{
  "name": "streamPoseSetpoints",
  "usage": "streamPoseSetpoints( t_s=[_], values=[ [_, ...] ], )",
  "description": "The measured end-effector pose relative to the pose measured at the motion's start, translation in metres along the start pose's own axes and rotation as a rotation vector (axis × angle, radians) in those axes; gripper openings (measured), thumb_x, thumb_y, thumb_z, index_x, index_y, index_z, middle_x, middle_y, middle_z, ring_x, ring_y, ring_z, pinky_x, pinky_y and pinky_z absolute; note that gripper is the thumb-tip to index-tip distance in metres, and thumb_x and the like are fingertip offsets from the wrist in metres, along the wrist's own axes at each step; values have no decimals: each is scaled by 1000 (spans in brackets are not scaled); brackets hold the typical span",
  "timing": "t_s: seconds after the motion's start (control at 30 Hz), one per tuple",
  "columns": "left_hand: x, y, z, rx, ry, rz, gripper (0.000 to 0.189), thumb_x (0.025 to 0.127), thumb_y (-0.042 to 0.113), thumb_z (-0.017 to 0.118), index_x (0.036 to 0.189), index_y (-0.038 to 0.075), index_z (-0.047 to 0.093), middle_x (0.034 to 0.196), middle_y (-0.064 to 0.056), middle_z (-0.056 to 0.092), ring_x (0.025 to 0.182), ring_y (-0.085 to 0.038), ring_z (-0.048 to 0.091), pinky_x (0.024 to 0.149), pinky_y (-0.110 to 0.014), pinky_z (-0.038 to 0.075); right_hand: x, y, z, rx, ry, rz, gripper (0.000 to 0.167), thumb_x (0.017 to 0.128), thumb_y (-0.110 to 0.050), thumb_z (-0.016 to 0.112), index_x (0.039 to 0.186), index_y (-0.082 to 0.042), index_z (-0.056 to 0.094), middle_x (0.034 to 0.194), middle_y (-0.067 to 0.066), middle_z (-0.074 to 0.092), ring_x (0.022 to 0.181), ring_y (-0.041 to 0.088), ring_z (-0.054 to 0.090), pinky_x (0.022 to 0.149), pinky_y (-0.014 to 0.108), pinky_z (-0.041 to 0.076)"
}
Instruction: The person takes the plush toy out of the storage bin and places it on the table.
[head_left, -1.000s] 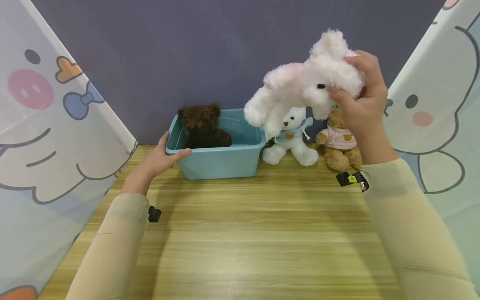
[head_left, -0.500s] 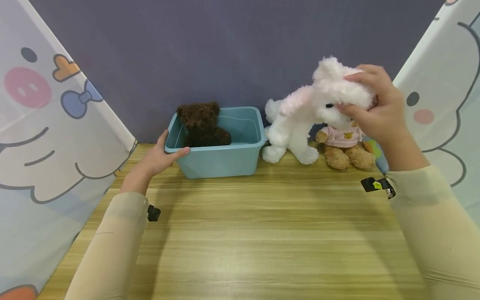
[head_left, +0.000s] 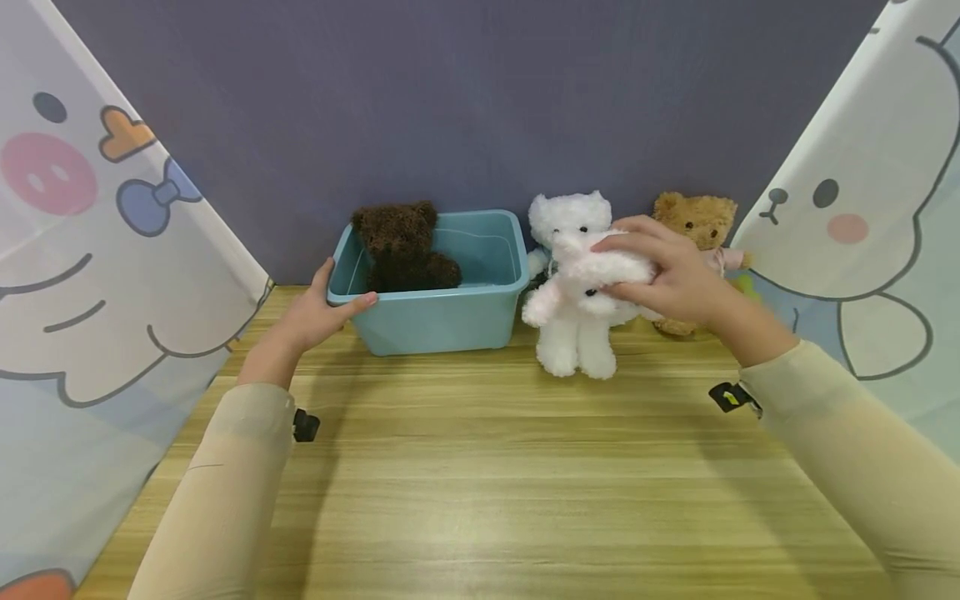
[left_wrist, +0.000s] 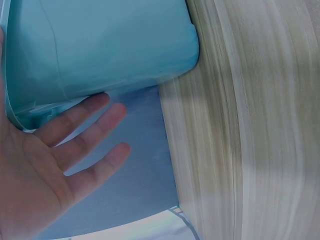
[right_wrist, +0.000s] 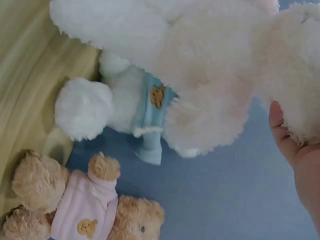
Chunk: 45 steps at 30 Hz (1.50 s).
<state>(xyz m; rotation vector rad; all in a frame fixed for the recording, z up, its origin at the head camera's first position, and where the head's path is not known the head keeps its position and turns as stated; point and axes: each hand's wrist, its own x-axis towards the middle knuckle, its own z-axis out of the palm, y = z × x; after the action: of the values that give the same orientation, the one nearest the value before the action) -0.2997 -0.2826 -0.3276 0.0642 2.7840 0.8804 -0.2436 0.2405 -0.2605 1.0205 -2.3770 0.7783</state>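
My right hand (head_left: 667, 271) grips a fluffy white plush animal with pink patches (head_left: 576, 332) by its head. Its legs hang down close over the table, just right of the light blue plastic bin (head_left: 438, 323). In the right wrist view, a fingertip presses into the white fur (right_wrist: 210, 45). Against the bin's front left corner rests my left hand (head_left: 311, 318), thumb along the front rim. The left wrist view shows the fingers (left_wrist: 92, 135) straight and spread along the bin's side. Inside the bin, at its left end, sits a dark brown teddy bear (head_left: 397, 237).
Behind the held plush sits a white teddy bear (head_left: 566, 212), its blue hoodie (right_wrist: 155, 110) visible in the right wrist view. To its right is a tan teddy bear (head_left: 696, 218) in a pink top. A dark wall panel (head_left: 465, 100) stands behind the wooden table (head_left: 465, 467).
My right hand has carried the white plush down from above the bears, swinging right and then back left. Its body now hangs upright. The left hand and the bin stay put.
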Motion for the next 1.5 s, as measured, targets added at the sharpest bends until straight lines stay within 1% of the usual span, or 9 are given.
streamPoseSetpoints(
  t_s=[0.2,0.37,0.5,0.73,0.9,1.07,1.17,1.33,1.5],
  values=[
    [0,1,-1,8,-3,-6,128,86,94,49,161,35,-36,175,-35,12,150,-63,35,115,-79,35,2,-8,10,-75,-134,0,49,85,-11,89,131,-19,74,146,10,61,122,26,63,95,33,51],
    [1,0,0,16,-2,-7,128,85,95,49,161,36,-36,174,-35,17,149,-62,37,115,-79,35,6,-11,5,-114,-228,-50,46,86,-13,89,129,-23,76,143,10,64,124,30,64,95,48,54],
    [2,-1,0,22,-3,-10,129,84,96,48,161,36,-35,169,-36,29,147,-60,42,115,-78,37,6,-5,1,-118,-286,-32,43,87,-14,88,128,-24,77,143,11,66,127,34,65,95,54,56],
    [3,-3,1,40,-15,-21,130,83,98,47,161,36,-36,174,-35,16,148,-63,38,113,-79,37,-7,24,12,-58,-346,186,46,95,-22,82,139,-23,71,151,10,60,130,37,64,105,63,52],
    [2,-4,3,41,-14,-20,131,83,98,47,162,35,-35,167,-37,34,140,-59,50,111,-76,42,-13,46,28,-34,-305,291,49,98,-24,79,145,-20,67,154,13,58,131,39,62,102,64,52],
    [1,-4,5,35,-12,-20,129,85,96,48,162,35,-35,174,-35,15,146,-62,41,112,-77,40,-6,56,33,18,-233,444,50,102,-32,74,149,-20,62,154,12,55,136,39,56,106,65,48],
    [1,-5,5,17,-3,-14,128,85,95,49,162,37,-35,170,-35,28,143,-59,48,112,-77,40,0,57,32,29,-191,506,49,102,-36,73,148,-22,61,154,9,55,138,40,54,107,68,45],
    [-1,-4,3,-15,18,-5,127,85,94,51,163,38,-33,146,-32,62,126,-48,68,112,-74,43,9,60,33,-39,-301,432,49,100,-30,75,147,-23,61,159,10,52,143,43,51,112,70,43],
    [1,-4,2,-14,18,-3,128,84,95,51,162,39,-33,148,-32,60,128,-49,66,112,-74,43,20,71,39,-39,-395,370,55,103,-34,74,153,-22,56,165,12,46,153,44,41,122,71,34]
  ],
)
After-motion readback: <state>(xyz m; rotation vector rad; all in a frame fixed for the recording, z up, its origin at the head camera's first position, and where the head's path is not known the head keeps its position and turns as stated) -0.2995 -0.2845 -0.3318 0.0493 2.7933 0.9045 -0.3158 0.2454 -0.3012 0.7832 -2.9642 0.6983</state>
